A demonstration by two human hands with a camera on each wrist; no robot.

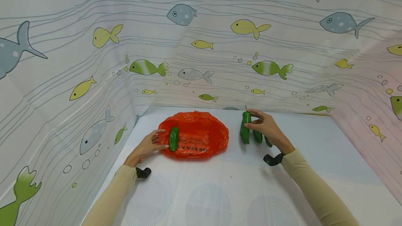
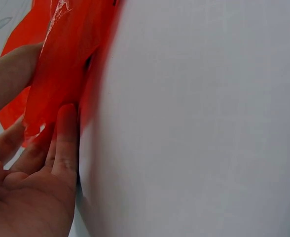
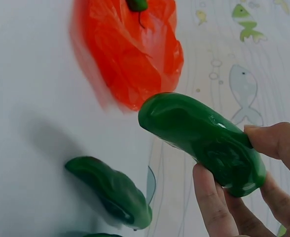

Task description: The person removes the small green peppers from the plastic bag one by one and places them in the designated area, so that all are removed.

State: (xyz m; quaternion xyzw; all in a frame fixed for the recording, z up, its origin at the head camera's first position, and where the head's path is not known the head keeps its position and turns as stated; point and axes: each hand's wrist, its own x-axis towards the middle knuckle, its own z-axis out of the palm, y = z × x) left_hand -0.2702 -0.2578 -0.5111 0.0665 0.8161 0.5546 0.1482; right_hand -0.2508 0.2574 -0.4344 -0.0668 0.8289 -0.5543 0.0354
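Observation:
An orange-red plastic bag (image 1: 196, 151) lies on the table with a green pepper (image 1: 173, 138) on it, towards its left side. At the bag's left edge my left hand (image 1: 147, 146) pinches the plastic; in the left wrist view the thumb is on one side of it and the fingers on the other. My right hand (image 1: 265, 127) holds another green pepper (image 3: 199, 138) between thumb and fingers, raised above the table to the right of the bag. Below that hand lie two more green peppers (image 1: 258, 136), partly hidden by it in the head view.
A white table (image 1: 220, 180) with faint patterned circles spreads in front of me. Fish-printed sheeting (image 1: 220, 55) rises behind it and along both sides. Dark bands (image 1: 272, 159) sit at my wrists, by the beige sleeves.

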